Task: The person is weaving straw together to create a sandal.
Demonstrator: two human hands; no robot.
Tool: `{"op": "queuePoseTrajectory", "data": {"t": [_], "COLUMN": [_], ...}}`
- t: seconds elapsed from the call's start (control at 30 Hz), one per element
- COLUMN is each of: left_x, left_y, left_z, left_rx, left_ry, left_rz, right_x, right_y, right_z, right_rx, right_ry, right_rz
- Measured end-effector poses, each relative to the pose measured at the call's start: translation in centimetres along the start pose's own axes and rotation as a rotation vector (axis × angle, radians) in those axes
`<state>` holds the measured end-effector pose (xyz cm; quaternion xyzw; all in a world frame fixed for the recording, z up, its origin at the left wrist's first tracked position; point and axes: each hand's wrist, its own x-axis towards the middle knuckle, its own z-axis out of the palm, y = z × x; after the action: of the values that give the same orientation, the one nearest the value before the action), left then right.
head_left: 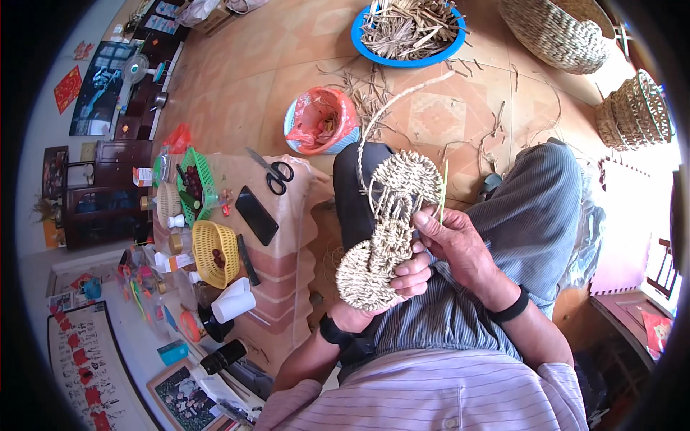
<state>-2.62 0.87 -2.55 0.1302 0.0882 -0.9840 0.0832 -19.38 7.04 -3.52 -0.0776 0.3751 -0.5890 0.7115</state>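
Note:
A woven straw piece [392, 241], with two rounded ends and a narrower middle, is held up over my lap. My left hand [411, 276] grips its lower round end from beneath, fingers curled around the right edge. Beside the upper round end, my right hand [460, 244] is closed, thumb and finger pinching a thin yellow-green strip [444, 183] that points upward. Whether the strip passes into the weave cannot be made out. From the piece's left side a long twisted straw cord [374, 122] rises and curves away to the upper right.
On the table [287, 287] at left lie black-handled scissors [277, 178], a phone [256, 215], a yellow basket [215, 253] and a green basket [198, 188]. A red-lined bin [321, 121], a blue basin [408, 61] of dried strips, and woven baskets [557, 36] stand on the floor.

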Motion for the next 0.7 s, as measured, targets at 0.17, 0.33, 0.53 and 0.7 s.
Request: {"op": "queuePoseTrajectory", "data": {"t": [0.17,0.33,0.53,0.7], "left_x": [-0.9,-3.4,-4.0,-4.1], "left_y": [1.0,1.6,0.9,0.8], "left_z": [-1.3,0.8,1.8,0.9], "left_rx": [0.324,0.412,0.972,1.298], "left_ry": [0.119,0.389,0.465,0.541], "left_rz": [0.166,0.314,0.394,0.443], "right_x": [-0.6,-0.6,-0.8,-0.9], "right_y": [-1.0,-0.8,-0.7,-0.3], "right_z": [0.6,-1.2,-1.3,-1.4], "right_rx": [0.008,-0.171,-0.248,-0.258], "right_ry": [-0.025,0.142,0.134,0.114], "right_rz": [-0.049,-0.068,-0.087,-0.112]}}
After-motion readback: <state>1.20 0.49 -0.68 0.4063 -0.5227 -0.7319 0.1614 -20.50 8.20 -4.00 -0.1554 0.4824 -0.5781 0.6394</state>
